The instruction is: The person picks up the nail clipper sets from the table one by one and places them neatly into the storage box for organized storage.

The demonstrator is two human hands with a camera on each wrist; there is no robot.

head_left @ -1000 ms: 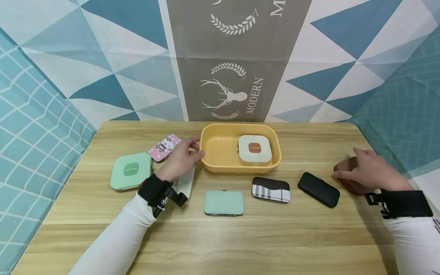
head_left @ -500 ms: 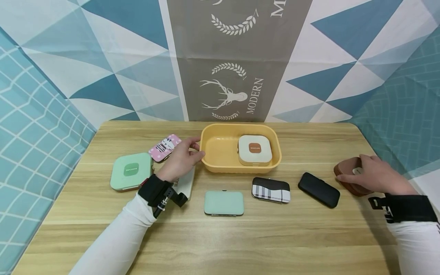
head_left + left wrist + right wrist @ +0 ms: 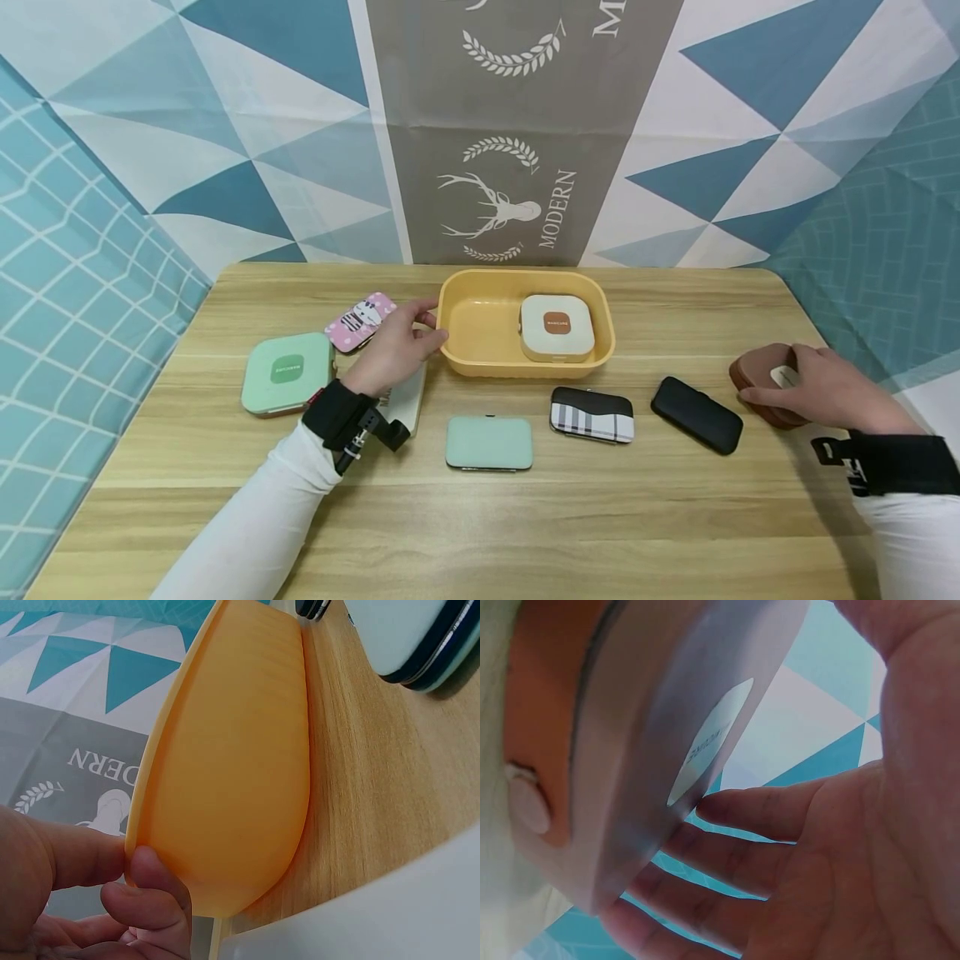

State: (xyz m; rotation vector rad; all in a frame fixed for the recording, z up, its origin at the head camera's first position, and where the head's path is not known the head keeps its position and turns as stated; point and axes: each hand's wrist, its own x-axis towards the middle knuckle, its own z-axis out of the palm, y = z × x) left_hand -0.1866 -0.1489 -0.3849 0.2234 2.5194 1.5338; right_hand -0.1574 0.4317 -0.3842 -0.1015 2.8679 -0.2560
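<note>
My left hand [image 3: 392,350] pinches the left rim of a yellow plastic basket [image 3: 525,369] between thumb and fingers; the left wrist view shows the basket's outer wall [image 3: 232,765] close up. Inside the basket, on its right, lies a cream manicure case [image 3: 573,329] with a brown label. At the far right my right hand [image 3: 836,392] holds a brown manicure case [image 3: 756,367] on the table, thumb on one side and fingers on the other. In the right wrist view several fingertips meet the edge of this case beside its pale label [image 3: 709,746].
On the left lie a green manicure case [image 3: 281,383], a pink patterned case [image 3: 356,325] and a whitish case [image 3: 407,400] partly under my left arm. Along the front are a mint case [image 3: 489,442], a plaid-and-black case [image 3: 591,414] and a black case [image 3: 696,414]. Patterned cloth hangs behind.
My right hand has come down onto the brown case and shifted slightly right, its fingers closing about it and baring its label. The left hand and basket stay put.
</note>
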